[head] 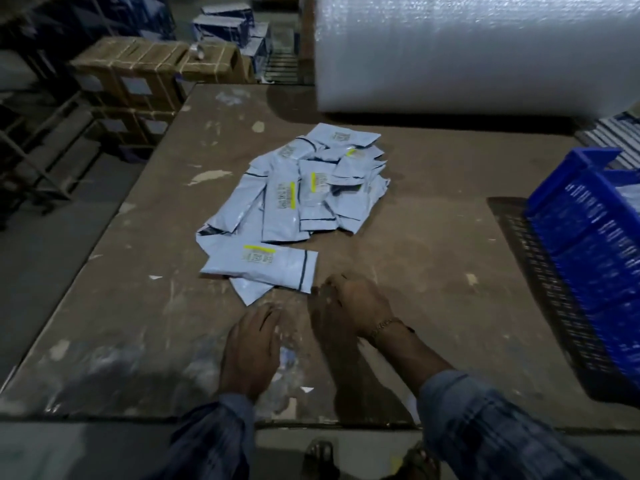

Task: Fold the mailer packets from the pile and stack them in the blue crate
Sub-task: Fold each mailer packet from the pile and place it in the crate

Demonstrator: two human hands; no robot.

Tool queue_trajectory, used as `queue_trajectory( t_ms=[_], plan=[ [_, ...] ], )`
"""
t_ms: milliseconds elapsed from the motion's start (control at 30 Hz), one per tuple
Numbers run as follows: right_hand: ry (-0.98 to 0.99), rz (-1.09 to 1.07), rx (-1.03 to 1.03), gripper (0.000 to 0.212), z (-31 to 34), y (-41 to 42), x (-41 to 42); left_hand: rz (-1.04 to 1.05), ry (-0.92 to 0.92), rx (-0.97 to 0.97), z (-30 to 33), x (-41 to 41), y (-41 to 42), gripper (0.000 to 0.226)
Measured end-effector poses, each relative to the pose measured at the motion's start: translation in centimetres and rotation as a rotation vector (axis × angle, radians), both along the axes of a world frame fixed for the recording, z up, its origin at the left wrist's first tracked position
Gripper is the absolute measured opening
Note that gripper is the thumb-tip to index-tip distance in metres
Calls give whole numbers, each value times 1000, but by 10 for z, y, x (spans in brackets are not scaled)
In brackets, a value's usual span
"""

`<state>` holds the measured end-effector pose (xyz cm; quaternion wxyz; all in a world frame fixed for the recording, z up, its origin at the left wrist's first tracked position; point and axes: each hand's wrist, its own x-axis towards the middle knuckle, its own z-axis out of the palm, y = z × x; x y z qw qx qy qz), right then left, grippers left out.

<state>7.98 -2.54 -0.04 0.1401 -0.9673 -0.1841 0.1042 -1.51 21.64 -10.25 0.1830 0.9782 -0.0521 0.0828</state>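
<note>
Reaching, head view: left hand [250, 348] flat over the tabletop [415, 258], fingers straight and together, holding nothing. Right hand [349, 304] just beside the nearest mailer packet [263, 263], fingers loosely curled, empty as far as shows. Pile [308, 185] at tabletop centre, loose and overlapping. Blue crate [588, 244] at right edge, well apart from the pile. Bubble-wrap roll [474, 53] behind. Advice: draw one packet clear of the pile, flatten, crease squarely, then carry across.
</note>
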Motion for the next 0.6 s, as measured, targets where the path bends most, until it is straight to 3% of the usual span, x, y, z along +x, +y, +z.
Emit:
queue_trajectory(
  t_ms=[67, 167, 333, 467, 600],
  plan=[
    [-53, 7, -79, 34, -11, 24, 7, -3, 9, -13, 2, 1, 0, 47],
    [-25, 43, -199, 77, -40, 48, 21, 3, 13, 3, 8, 1, -2, 50],
    [-87, 126, -337, 69, -56, 64, 22, 21, 47, 46, 18, -2, -4, 52],
    [-195, 59, -424, 60, -51, 60, 14, 33, 32, 35, 23, -3, -7, 52],
    [-179, -86, -410, 48, -48, 30, -8, 27, -43, 11, 24, -4, -8, 54]
  ],
)
